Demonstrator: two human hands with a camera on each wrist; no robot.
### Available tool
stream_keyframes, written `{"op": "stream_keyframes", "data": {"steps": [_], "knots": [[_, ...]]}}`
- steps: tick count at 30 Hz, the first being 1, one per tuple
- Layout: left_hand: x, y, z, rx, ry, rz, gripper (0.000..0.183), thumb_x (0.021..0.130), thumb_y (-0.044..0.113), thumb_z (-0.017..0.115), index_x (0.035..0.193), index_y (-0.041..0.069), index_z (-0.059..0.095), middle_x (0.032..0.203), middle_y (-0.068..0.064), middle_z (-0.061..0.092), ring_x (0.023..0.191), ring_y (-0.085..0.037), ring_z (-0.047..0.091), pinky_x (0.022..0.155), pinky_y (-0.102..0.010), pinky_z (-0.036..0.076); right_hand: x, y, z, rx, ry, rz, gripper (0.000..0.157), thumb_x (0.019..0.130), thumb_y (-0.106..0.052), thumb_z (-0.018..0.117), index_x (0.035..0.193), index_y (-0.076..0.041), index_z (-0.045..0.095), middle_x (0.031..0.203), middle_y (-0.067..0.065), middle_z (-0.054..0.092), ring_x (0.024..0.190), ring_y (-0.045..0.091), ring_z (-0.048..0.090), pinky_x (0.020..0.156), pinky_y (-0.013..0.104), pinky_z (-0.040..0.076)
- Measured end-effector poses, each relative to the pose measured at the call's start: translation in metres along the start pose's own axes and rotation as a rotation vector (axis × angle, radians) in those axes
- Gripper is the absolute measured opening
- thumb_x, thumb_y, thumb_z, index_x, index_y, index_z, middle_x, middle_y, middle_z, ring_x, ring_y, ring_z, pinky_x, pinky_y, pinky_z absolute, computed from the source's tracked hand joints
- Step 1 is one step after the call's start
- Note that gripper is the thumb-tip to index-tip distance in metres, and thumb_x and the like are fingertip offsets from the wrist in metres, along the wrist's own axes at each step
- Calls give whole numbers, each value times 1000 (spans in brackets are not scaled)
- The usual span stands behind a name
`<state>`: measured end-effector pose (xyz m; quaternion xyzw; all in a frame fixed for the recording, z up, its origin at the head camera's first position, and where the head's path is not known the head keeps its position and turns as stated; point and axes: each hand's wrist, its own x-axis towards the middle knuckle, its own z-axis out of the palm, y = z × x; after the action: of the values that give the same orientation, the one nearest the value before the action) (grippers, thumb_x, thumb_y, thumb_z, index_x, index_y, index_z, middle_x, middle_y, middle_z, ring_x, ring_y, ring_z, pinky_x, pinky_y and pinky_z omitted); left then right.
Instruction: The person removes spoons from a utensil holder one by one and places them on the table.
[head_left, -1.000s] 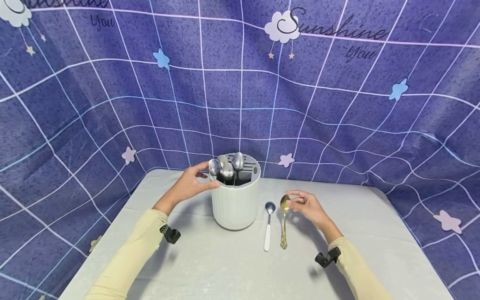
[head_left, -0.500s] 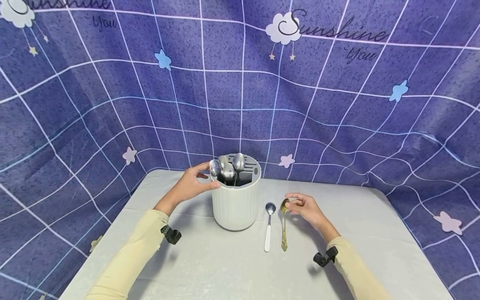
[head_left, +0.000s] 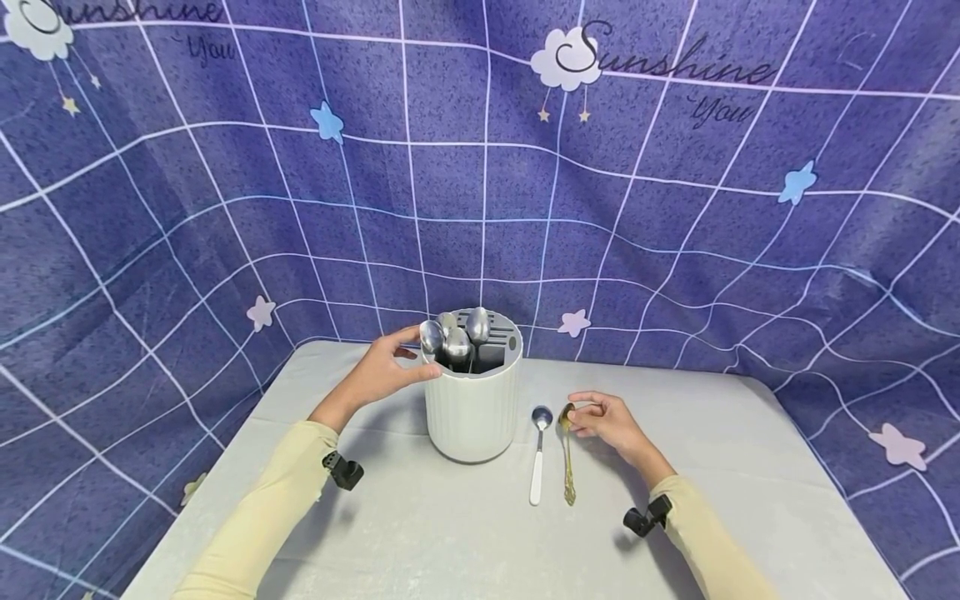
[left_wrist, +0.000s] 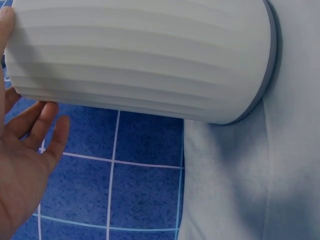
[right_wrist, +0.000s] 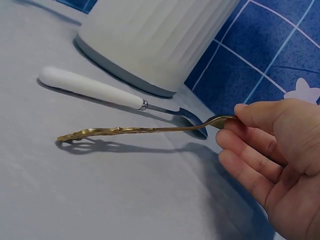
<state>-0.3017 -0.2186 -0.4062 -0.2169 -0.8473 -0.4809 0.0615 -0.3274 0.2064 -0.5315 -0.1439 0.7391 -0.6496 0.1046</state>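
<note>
In the head view, a white ribbed utensil holder [head_left: 471,417] stands upright with several metal spoons in it, bowls up. My left hand [head_left: 382,367] grips its rim from the left, the thumb on the front and the fingers round the side. The right hand [head_left: 609,425] pinches a gold spoon [head_left: 567,467] by its bowl. In the right wrist view the ornate handle [right_wrist: 105,131] points away, its end close to the table; I cannot tell whether it touches. A spoon with a white handle [head_left: 536,479] lies between the gold spoon and the holder.
A pale cloth [head_left: 450,533] covers the table. Behind and at both sides hangs a blue-purple curtain [head_left: 480,183] with a grid, stars and clouds. The holder's grey top [head_left: 504,321] has slots and a larger square opening.
My right hand has moved slightly down and left, and the gold spoon's bowl has tipped so that it shows more edge-on. The left hand stays on the holder.
</note>
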Motion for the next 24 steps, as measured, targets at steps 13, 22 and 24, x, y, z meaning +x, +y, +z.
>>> {"op": "stream_keyframes", "data": {"steps": [13,22,24], "knots": [[-1,0,0,9,-5,-5,79,86,28,84,151,5,48,145,-17,57,115,-37,63,97,-49,56,-2,4,2,-11,9,31,52,94,-4,72,136,18,50,104,30,72,80,17,74,76,35,64],[1,-2,1,8,-1,11,78,85,28,85,151,4,49,145,-16,57,116,-36,63,99,-49,55,-3,7,2,9,29,80,49,95,-2,70,135,18,51,103,27,74,77,17,74,71,30,64],[1,-2,2,8,2,19,78,85,26,85,150,3,49,146,-16,57,119,-35,61,101,-49,54,-3,9,2,8,31,88,48,95,-3,70,135,18,51,101,26,74,76,16,74,69,29,64]]}}
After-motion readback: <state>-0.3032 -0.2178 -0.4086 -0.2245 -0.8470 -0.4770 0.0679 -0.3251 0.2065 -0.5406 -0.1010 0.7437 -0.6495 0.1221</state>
